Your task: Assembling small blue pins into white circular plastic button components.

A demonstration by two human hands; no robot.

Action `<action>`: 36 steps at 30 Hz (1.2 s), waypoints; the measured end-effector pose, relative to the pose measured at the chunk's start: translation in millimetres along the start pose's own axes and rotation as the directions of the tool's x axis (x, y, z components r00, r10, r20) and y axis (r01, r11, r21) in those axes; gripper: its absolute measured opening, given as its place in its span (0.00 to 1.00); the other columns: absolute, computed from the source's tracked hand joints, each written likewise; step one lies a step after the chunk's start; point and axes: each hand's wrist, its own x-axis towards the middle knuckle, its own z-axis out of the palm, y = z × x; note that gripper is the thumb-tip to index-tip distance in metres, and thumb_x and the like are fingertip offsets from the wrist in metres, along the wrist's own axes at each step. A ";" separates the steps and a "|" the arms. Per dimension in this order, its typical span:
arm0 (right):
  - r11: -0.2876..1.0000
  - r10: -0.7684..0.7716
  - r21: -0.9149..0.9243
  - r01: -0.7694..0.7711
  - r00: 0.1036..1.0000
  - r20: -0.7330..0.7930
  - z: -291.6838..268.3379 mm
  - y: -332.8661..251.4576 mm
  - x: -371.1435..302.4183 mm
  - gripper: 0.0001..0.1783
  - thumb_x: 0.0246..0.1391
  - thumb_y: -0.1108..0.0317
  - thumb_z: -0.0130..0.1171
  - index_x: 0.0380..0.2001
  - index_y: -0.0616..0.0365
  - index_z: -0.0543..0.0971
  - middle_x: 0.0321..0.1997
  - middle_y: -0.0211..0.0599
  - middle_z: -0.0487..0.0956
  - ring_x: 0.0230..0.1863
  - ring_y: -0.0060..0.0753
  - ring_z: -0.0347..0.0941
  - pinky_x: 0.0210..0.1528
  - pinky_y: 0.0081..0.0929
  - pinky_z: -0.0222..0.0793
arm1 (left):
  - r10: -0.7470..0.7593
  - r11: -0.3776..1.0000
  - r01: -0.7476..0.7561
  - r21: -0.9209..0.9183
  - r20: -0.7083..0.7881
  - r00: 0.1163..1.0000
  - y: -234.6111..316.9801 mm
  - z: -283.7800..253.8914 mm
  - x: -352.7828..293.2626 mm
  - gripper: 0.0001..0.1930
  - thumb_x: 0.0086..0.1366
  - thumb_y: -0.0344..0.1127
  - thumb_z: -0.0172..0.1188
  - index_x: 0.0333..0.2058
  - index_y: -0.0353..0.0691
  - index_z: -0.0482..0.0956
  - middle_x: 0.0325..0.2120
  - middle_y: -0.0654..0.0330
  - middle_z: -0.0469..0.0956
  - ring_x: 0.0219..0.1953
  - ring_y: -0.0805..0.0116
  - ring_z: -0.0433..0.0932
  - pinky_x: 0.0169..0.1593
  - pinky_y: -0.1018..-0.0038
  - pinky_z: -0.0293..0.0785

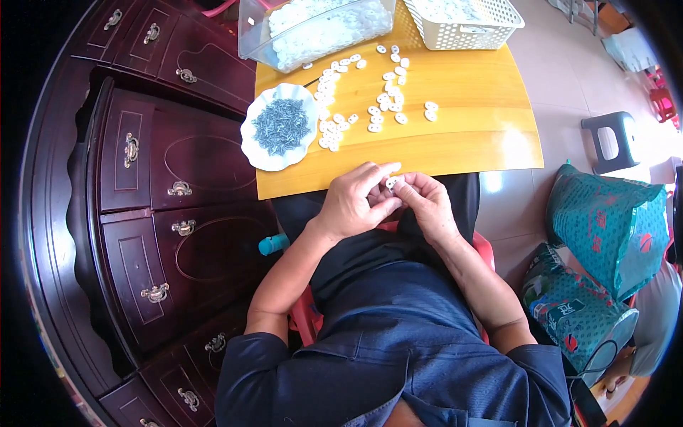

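Observation:
Over the near edge of the table [491, 107], my two hands meet in front of my body. Between the thumb and fingers of my right hand [431, 206] is a small white two-holed plastic piece [391, 183]. My left hand [354, 199] curls in from the other side, its fingertips at the same piece; part of its grip is hidden. Many similar white pieces [328, 96] lie in a loose curved row, with another cluster [388, 99] to its right. A scalloped white bowl [252, 146] left of them holds a heap of small dark metal screws [282, 127].
At the table's far side are a clear plastic bin [254, 43] and a white perforated basket [473, 39], both with white pieces. Dark wooden drawers [178, 153] border the left. A grey stool [613, 141], teal sacks [605, 224] and another person's arm [644, 341] are right.

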 end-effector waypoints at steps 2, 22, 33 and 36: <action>0.999 0.016 0.029 -0.016 1.000 0.011 -0.1 0.1 -0.6 0.09 0.67 0.67 0.59 0.42 0.63 0.81 0.35 0.30 0.84 0.34 0.17 0.77 0.41 0.18 0.73 | 0.066 0.993 -0.063 0.102 -0.032 0.997 -1.0 5.5 0.3 0.18 0.58 0.27 0.68 0.48 0.36 0.81 0.34 0.56 0.81 0.32 0.61 0.82 0.36 0.70 0.79; 0.982 0.099 0.155 -0.108 0.993 0.064 -5.8 6.7 -0.1 0.13 0.68 0.61 0.58 0.40 0.58 0.85 0.35 0.30 0.86 0.35 0.18 0.79 0.42 0.19 0.74 | 0.106 0.980 -0.103 0.168 -0.007 0.994 -11.5 9.9 -3.7 0.20 0.54 0.27 0.72 0.46 0.35 0.82 0.34 0.55 0.83 0.30 0.62 0.83 0.36 0.71 0.80; 0.971 0.123 0.205 -0.126 0.992 0.027 -1.1 3.2 -4.0 0.11 0.67 0.64 0.58 0.38 0.57 0.85 0.34 0.31 0.86 0.33 0.19 0.79 0.41 0.20 0.74 | 0.115 0.991 -0.112 0.077 -0.040 0.992 -11.0 8.8 -0.7 0.18 0.52 0.21 0.71 0.44 0.34 0.84 0.33 0.53 0.84 0.29 0.62 0.83 0.36 0.71 0.79; 0.971 0.124 0.203 -0.122 0.992 0.002 -0.8 2.4 -4.5 0.11 0.67 0.64 0.58 0.37 0.57 0.85 0.32 0.30 0.85 0.32 0.18 0.78 0.40 0.19 0.72 | 0.118 0.990 -0.116 0.078 -0.028 0.993 -10.7 8.9 1.8 0.17 0.52 0.21 0.70 0.43 0.33 0.84 0.32 0.53 0.84 0.30 0.62 0.83 0.37 0.71 0.79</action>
